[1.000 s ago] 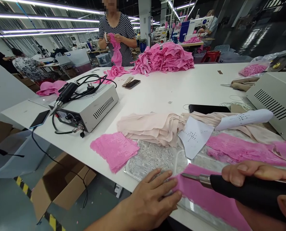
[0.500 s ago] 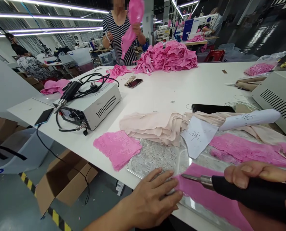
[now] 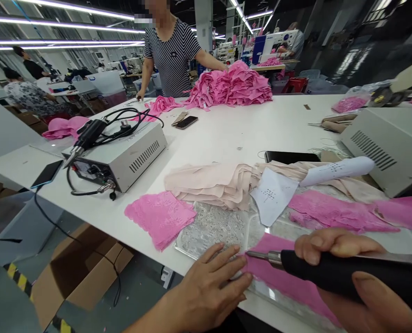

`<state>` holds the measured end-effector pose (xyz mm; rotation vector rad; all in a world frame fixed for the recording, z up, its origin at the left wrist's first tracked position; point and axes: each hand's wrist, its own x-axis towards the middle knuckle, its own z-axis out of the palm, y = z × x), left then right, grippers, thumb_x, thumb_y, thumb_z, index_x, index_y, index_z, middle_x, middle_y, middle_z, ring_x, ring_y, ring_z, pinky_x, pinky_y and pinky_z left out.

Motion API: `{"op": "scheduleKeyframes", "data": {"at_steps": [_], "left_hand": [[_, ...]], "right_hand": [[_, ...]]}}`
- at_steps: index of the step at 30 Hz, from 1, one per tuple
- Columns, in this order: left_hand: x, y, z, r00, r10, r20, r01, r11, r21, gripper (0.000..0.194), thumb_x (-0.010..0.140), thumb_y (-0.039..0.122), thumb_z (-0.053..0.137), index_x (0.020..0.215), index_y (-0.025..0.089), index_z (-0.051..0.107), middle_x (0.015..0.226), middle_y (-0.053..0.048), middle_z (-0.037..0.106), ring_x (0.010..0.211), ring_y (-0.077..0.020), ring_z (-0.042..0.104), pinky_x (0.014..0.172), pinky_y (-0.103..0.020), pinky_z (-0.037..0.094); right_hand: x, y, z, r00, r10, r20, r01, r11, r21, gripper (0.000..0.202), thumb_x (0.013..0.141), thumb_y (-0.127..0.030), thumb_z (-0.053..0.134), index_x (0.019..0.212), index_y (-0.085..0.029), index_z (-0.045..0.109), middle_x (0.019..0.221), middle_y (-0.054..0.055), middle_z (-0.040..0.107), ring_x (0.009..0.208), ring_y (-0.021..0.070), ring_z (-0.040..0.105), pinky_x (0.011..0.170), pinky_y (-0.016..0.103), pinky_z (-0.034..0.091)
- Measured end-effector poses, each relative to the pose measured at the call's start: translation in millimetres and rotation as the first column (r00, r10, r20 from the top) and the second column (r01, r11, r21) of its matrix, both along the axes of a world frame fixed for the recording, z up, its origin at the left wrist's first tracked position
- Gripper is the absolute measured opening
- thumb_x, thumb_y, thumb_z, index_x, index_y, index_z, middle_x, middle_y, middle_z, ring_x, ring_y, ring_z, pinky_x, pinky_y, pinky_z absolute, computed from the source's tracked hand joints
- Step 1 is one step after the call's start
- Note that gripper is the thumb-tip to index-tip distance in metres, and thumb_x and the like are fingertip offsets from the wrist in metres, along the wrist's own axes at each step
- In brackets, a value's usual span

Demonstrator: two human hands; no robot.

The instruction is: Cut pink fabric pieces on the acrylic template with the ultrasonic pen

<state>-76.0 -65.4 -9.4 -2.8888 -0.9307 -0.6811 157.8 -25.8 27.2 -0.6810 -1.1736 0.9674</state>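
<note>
My left hand [image 3: 211, 282] lies flat with fingers stretched over the left end of a pink fabric piece [image 3: 285, 266]. My right hand [image 3: 330, 249] is wrapped around a black-handled tool [image 3: 316, 270] with a pointed metal tip. The tip meets the fabric just beside my left fingertips; what lies under it is too small to make out. Beneath the fabric is a grey, marbled plate [image 3: 219, 226]. White templates with small holes [image 3: 273, 194] rest behind it, against a stack of beige fabric pieces [image 3: 209, 182]. Pink lace pieces [image 3: 160, 217] are stacked at the left.
A grey control box [image 3: 132, 159] carries a similar black tool [image 3: 91, 134] and cable. Another grey box [image 3: 386, 143] stands right. A black phone [image 3: 291, 157] and a pink fabric heap [image 3: 230, 85] are on the table. A person in stripes [image 3: 174, 51] stands across it.
The camera view has shifted slightly. The person across the table has lowered the pink piece and now reaches to the heap. My hands and the tool keep their places on the fabric.
</note>
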Motion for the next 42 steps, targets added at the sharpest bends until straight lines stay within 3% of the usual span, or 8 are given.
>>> {"op": "scheduleKeyframes", "data": {"at_steps": [4, 7, 10, 12, 16, 19, 29, 42], "left_hand": [[3, 2, 6.0, 1.000, 0.003, 0.017, -0.003, 1.000, 0.019, 0.027, 0.094, 0.021, 0.054, 0.120, 0.014, 0.059, 0.122, -0.012, 0.067, 0.133, -0.0232, 0.048, 0.114, -0.044, 0.036], [18, 5, 8.3, 0.996, -0.015, 0.090, 0.010, 0.998, 0.062, 0.028, 0.093, 0.017, 0.053, 0.120, 0.012, 0.059, 0.118, -0.012, 0.068, 0.128, -0.0224, 0.053, 0.113, -0.043, 0.038], [49, 10, 5.8, 0.983, -0.067, 0.172, 0.049, 0.993, 0.110, 0.025, 0.092, 0.017, 0.052, 0.116, 0.012, 0.061, 0.112, -0.011, 0.071, 0.120, -0.0206, 0.060, 0.110, -0.039, 0.042], [74, 14, 2.2, 0.974, -0.087, 0.209, 0.062, 0.990, 0.127, 0.025, 0.092, 0.017, 0.051, 0.114, 0.012, 0.062, 0.112, -0.012, 0.071, 0.116, -0.0207, 0.062, 0.106, -0.038, 0.046], [119, 25, -4.7, 0.979, -0.060, 0.194, 0.042, 0.994, 0.098, 0.030, 0.091, 0.015, 0.046, 0.116, 0.010, 0.061, 0.119, -0.014, 0.068, 0.113, -0.0242, 0.064, 0.097, -0.040, 0.053], [135, 32, -9.4, 0.986, -0.019, 0.168, 0.002, 0.995, 0.104, 0.032, 0.091, 0.013, 0.044, 0.118, 0.009, 0.061, 0.123, -0.014, 0.066, 0.114, -0.0260, 0.064, 0.094, -0.042, 0.055], [133, 41, -16.9, 0.995, -0.066, 0.078, 0.060, 0.995, 0.078, 0.031, 0.095, 0.016, 0.046, 0.123, 0.011, 0.060, 0.130, -0.010, 0.063, 0.126, -0.0254, 0.056, 0.101, -0.045, 0.052], [133, 39, -13.7, 0.996, -0.044, 0.078, 0.040, 0.998, 0.047, 0.032, 0.095, 0.018, 0.047, 0.124, 0.012, 0.059, 0.129, -0.009, 0.063, 0.127, -0.0245, 0.055, 0.104, -0.044, 0.049]], "right_hand": [[6, 3, 13.1, 0.997, -0.040, -0.066, 0.041, 0.999, 0.008, 0.020, 0.078, -0.041, 0.072, 0.079, -0.023, 0.063, 0.072, 0.002, 0.054, 0.056, 0.0161, 0.053, 0.052, 0.035, 0.054], [30, 5, 21.7, 0.966, -0.217, -0.139, 0.216, 0.976, -0.024, 0.011, 0.070, -0.032, 0.065, 0.075, -0.022, 0.064, 0.074, 0.002, 0.053, 0.057, 0.0165, 0.052, 0.052, 0.036, 0.051], [64, 5, 26.0, 0.899, -0.418, -0.127, 0.415, 0.908, -0.051, 0.013, 0.058, -0.026, 0.057, 0.068, -0.021, 0.063, 0.072, 0.002, 0.053, 0.055, 0.0151, 0.048, 0.051, 0.034, 0.046], [84, 5, 24.7, 0.865, -0.488, -0.117, 0.480, 0.873, -0.085, 0.014, 0.054, -0.025, 0.055, 0.065, -0.020, 0.062, 0.069, 0.001, 0.052, 0.053, 0.0148, 0.046, 0.051, 0.033, 0.043], [105, 6, 16.6, 0.832, -0.524, -0.180, 0.507, 0.851, -0.135, 0.012, 0.052, -0.023, 0.056, 0.061, -0.019, 0.060, 0.068, 0.002, 0.050, 0.053, 0.0156, 0.048, 0.049, 0.034, 0.044], [106, 8, 13.6, 0.820, -0.528, -0.221, 0.504, 0.849, -0.157, 0.010, 0.051, -0.023, 0.059, 0.061, -0.019, 0.059, 0.066, 0.001, 0.047, 0.052, 0.0156, 0.048, 0.048, 0.034, 0.045], [108, 8, 3.2, 0.856, -0.463, -0.229, 0.457, 0.886, -0.082, 0.012, 0.065, -0.027, 0.064, 0.075, -0.020, 0.068, 0.076, 0.003, 0.056, 0.055, 0.0157, 0.053, 0.051, 0.034, 0.053], [106, 8, 5.6, 0.886, -0.434, -0.165, 0.431, 0.901, -0.056, 0.013, 0.068, -0.032, 0.072, 0.074, -0.022, 0.067, 0.071, 0.003, 0.056, 0.056, 0.0168, 0.054, 0.053, 0.035, 0.053]]}}
